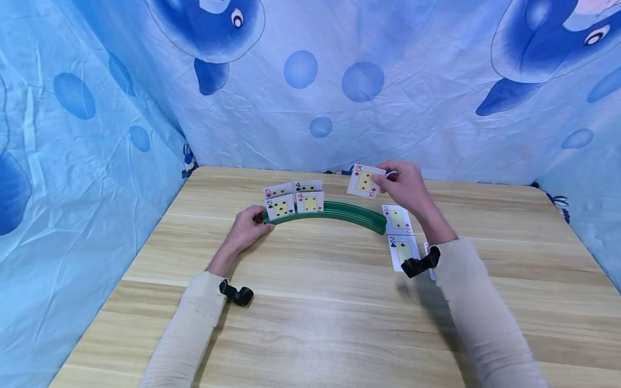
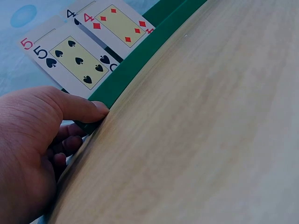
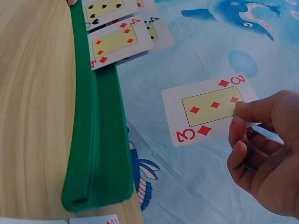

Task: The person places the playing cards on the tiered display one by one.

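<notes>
My right hand [image 1: 405,186] pinches a three of diamonds [image 1: 361,181] by one edge, thumb on its face. The card is up in the air past the far side of a curved green card holder [image 1: 344,211]. My left hand [image 1: 246,229] grips the holder's left end, the thumb [image 2: 86,108] at its front side and the fingers curled behind. Upright in the holder's left half stand a five of spades [image 2: 77,63] and a four of diamonds [image 2: 117,25]. Behind them are a red five [image 1: 277,191] and a black four [image 1: 307,186], partly covered.
A two of diamonds [image 1: 398,220] and a two of clubs [image 1: 401,249] lie face up by the holder's right end. Another card [image 1: 432,275] is mostly hidden under the right wrist. Beyond the wooden table [image 1: 310,323] hangs a blue dolphin-print curtain [image 1: 412,108].
</notes>
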The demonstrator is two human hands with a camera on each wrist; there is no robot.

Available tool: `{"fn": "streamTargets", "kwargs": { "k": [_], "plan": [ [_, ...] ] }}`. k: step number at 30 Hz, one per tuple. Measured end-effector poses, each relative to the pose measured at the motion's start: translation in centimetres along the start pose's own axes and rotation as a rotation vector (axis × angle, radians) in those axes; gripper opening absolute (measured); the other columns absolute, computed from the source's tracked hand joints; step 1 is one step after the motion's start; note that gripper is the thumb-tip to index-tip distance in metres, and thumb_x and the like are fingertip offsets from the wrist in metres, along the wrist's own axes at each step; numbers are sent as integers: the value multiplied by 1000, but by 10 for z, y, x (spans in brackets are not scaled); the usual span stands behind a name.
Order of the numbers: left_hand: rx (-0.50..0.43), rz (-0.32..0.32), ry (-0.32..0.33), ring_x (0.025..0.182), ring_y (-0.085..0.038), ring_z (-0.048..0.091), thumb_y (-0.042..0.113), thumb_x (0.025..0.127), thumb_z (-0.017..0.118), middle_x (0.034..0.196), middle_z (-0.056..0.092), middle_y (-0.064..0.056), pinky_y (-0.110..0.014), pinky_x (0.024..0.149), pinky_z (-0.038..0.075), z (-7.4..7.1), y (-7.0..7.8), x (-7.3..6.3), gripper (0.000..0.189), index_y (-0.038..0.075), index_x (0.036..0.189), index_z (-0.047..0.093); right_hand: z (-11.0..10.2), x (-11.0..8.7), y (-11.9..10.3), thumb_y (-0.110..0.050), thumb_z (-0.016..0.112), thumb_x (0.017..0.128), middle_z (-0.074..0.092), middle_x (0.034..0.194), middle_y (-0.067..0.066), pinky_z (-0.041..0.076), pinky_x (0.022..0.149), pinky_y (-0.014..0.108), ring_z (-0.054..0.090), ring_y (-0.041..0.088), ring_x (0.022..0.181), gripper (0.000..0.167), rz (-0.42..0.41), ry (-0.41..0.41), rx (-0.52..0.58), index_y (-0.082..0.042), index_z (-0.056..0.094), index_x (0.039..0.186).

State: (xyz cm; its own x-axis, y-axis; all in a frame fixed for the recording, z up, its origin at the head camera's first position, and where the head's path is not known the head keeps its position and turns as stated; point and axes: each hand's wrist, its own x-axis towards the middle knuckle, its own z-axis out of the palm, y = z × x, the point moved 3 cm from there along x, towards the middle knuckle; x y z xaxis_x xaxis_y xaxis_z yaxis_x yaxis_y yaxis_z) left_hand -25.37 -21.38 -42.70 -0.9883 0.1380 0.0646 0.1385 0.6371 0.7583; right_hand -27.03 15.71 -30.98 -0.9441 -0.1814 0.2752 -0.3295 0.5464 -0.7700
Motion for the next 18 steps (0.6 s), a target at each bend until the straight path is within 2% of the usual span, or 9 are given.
{"fn": "streamTargets", "kwargs": {
  "k": [6,12,18],
  "plan": [
    [-4,-4,-1,96,-29,54,9,86,74,111,63,-20,-35,82,44,-1,1,-1,39,-4,121,64,13,5,0,-15,62,99,71,107,20,45,60,22,62,28,69,24,7,-35,19,-1,72,116],
    [-5,-11,-2,97,-29,56,9,86,74,112,63,-20,-34,84,44,-1,0,-1,40,-4,123,64,28,10,-4,-14,62,99,71,110,21,46,60,22,63,40,76,23,-3,-69,56,-1,71,116],
    [-6,1,-2,97,-28,55,9,86,73,113,63,-20,-34,83,44,0,0,0,40,-4,123,64,40,13,-5,-12,63,98,73,107,19,47,59,22,66,32,74,20,9,-83,38,-1,72,112]
  ]
}}
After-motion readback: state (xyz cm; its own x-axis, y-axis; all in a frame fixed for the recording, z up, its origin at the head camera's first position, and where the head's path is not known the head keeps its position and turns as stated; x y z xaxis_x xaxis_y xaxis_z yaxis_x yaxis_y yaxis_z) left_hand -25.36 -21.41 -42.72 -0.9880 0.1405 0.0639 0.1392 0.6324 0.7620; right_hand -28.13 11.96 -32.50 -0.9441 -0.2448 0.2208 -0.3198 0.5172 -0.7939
